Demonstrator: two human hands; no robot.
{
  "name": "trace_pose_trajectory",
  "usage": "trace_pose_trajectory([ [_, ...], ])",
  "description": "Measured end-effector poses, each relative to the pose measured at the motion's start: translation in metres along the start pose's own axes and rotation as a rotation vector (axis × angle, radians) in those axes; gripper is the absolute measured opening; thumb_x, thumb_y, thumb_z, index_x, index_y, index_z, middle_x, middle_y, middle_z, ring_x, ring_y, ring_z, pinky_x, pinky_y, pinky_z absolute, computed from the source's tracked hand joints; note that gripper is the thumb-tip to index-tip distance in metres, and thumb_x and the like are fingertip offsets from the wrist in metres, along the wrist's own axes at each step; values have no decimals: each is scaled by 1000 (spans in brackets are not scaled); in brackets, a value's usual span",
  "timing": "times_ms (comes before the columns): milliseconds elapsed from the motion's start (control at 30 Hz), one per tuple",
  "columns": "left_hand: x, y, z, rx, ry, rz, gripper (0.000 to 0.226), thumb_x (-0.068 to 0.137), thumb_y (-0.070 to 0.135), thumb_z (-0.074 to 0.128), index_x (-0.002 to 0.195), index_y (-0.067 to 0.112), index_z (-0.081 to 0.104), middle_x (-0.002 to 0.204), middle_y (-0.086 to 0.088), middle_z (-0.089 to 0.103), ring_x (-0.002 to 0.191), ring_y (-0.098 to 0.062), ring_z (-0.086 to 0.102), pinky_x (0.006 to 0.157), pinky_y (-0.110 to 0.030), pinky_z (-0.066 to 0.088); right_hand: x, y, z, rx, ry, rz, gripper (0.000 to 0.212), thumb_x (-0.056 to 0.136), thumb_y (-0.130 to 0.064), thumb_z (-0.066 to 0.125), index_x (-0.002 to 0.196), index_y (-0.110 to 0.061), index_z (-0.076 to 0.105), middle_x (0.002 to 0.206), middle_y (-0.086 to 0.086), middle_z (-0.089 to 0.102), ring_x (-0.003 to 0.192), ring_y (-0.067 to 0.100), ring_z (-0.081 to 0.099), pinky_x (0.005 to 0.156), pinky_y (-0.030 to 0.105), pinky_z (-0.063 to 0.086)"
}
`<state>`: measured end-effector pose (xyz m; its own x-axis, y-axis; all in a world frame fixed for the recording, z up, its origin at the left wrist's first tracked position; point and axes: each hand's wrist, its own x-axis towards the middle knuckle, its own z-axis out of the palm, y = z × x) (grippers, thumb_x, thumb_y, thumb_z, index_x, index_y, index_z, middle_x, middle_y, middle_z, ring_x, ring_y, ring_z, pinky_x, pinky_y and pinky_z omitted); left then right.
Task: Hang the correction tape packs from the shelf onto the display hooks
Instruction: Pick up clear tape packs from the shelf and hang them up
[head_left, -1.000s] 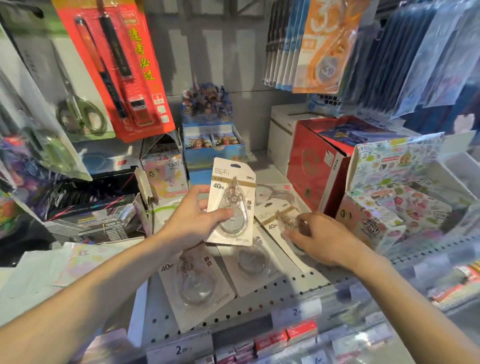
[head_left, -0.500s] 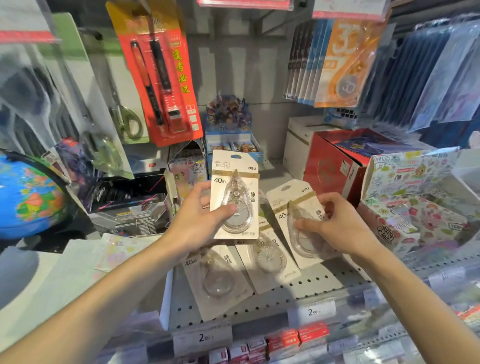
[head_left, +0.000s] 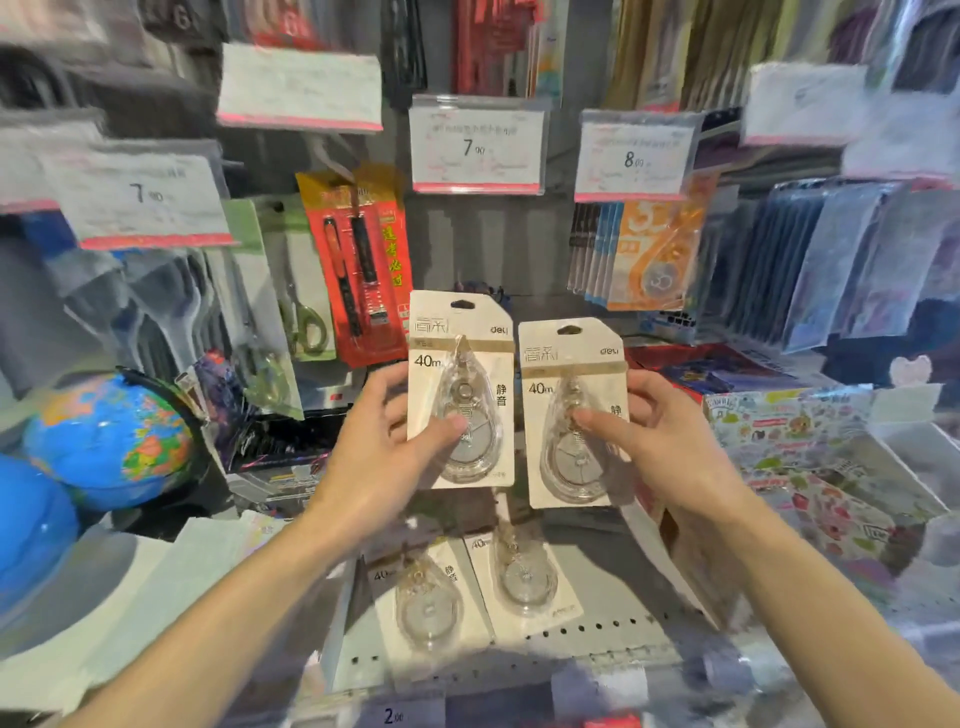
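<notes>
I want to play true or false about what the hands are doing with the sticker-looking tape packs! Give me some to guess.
1. Each hand holds one correction tape pack. True: the left hand grips one pack and the right hand grips another.
2. Both held packs already hang on a hook. False: they are held up in the air in front of the display.
3. Two more packs lie flat on the shelf below the hands. True.
4. The globe stands on the right side. False: it is on the left.
5. The tag above the held packs shows a 7. True.
</notes>
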<state>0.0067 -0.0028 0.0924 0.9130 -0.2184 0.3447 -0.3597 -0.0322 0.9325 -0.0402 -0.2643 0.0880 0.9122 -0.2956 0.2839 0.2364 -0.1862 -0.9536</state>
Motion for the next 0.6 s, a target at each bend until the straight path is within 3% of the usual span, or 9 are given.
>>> trace_pose_trajectory([
  [267, -12, 27, 58, 97, 99, 89, 48, 88, 18, 80, 119, 42, 54, 111, 16, 78, 100, -11, 77, 83, -30, 62, 16, -18, -59, 23, -146, -98, 37, 89, -13, 81, 120, -24, 62, 106, -4, 83, 98, 17, 80, 87, 42, 59],
  [367, -11, 41, 81, 142, 144, 105, 51, 87, 22, 82, 128, 36, 55, 116, 12, 78, 104, -11, 75, 90, -37, 59, 22, -22, -87, 29, -187, -121, 35, 91, -15, 79, 120, -26, 62, 108, -8, 82, 99, 13, 79, 85, 37, 60],
  [467, -7, 55, 96, 193, 179, 115, 52, 87, 25, 81, 130, 38, 55, 118, 15, 77, 104, -7, 75, 88, -33, 56, 29, -25, -105, 35, -204, -147, 34, 93, -16, 77, 119, -31, 61, 105, -15, 81, 95, 7, 79, 78, 27, 60],
  [600, -1, 70, 100, 294, 217, 133, 51, 87, 27, 81, 129, 40, 56, 122, 20, 74, 111, 0, 70, 91, -28, 54, 41, -28, -114, 65, -182, -165, 35, 93, -18, 77, 119, -34, 59, 106, -16, 81, 95, 7, 79, 80, 33, 60],
])
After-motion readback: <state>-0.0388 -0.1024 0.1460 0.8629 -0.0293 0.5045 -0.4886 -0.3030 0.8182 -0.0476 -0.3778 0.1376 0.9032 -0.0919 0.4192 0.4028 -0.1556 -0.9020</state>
